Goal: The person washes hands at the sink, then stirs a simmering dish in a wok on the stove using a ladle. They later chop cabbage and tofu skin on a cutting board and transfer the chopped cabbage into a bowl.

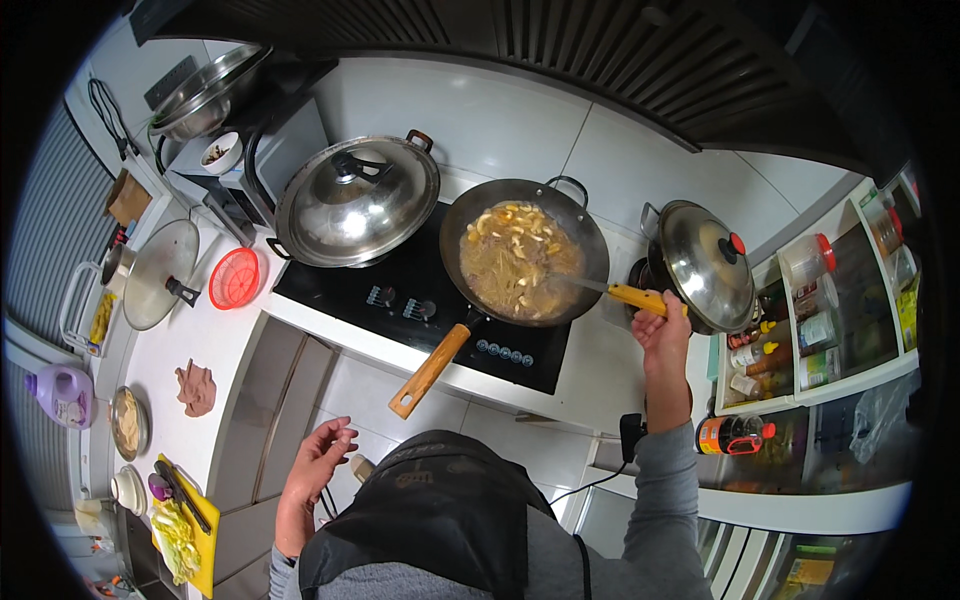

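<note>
My right hand point(661, 326) grips the yellow handle of a spatula point(634, 297). Its metal end dips into a brothy stew point(517, 262) with pale sliced pieces, inside a dark wok point(592, 247) on the black cooktop point(337, 289). The wok's wooden handle point(431, 371) points down towards me, and neither hand touches it. My left hand point(322, 454) hangs in the air left of my body, fingers loosely curled and apart, holding nothing. Left of the wok stands a large lidded pan point(360, 202); at its right, a pot with a steel lid point(701, 255).
On the left counter are a red plastic basket point(235, 278), a glass lid point(161, 274), a brown cloth-like piece point(196, 388), and a yellow cutting board point(206, 559) with a knife point(182, 495) and leafy cabbage point(176, 540). A sauce bottle point(731, 435) and jar shelves point(795, 405) stand right. The range hood point(570, 60) hangs above.
</note>
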A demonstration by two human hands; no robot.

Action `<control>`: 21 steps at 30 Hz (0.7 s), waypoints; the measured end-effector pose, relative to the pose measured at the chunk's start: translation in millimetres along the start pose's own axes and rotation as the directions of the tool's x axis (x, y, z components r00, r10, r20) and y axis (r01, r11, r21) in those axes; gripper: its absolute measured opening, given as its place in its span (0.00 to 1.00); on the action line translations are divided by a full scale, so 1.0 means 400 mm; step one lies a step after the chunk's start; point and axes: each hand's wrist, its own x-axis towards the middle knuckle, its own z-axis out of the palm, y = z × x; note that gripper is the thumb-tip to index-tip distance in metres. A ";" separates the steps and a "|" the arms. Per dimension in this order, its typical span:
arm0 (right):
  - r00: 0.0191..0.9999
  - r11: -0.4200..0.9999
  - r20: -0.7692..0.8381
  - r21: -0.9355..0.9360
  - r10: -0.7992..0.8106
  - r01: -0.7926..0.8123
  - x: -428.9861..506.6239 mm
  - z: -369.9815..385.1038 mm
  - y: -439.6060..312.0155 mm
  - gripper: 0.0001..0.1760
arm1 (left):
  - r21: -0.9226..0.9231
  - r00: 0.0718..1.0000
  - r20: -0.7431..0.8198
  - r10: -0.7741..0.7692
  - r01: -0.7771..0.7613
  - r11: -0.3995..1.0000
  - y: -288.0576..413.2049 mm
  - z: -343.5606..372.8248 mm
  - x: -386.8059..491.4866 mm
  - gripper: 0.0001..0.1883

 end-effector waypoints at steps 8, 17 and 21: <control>0.965 0.958 -0.008 -0.119 -0.264 0.261 0.018 0.032 -0.099 0.18 | -0.020 1.000 -0.006 0.006 -0.006 1.000 -0.015 -0.001 0.001 0.23; 0.738 0.530 0.446 -0.513 -0.507 0.675 -0.035 0.123 -0.090 0.14 | -0.026 1.000 -0.019 0.009 -0.009 1.000 -0.023 -0.007 -0.005 0.23; 0.453 0.044 0.810 -0.472 -0.372 0.880 -0.039 0.139 -0.050 0.15 | -0.022 1.000 -0.031 0.002 -0.003 1.000 -0.030 -0.013 -0.010 0.23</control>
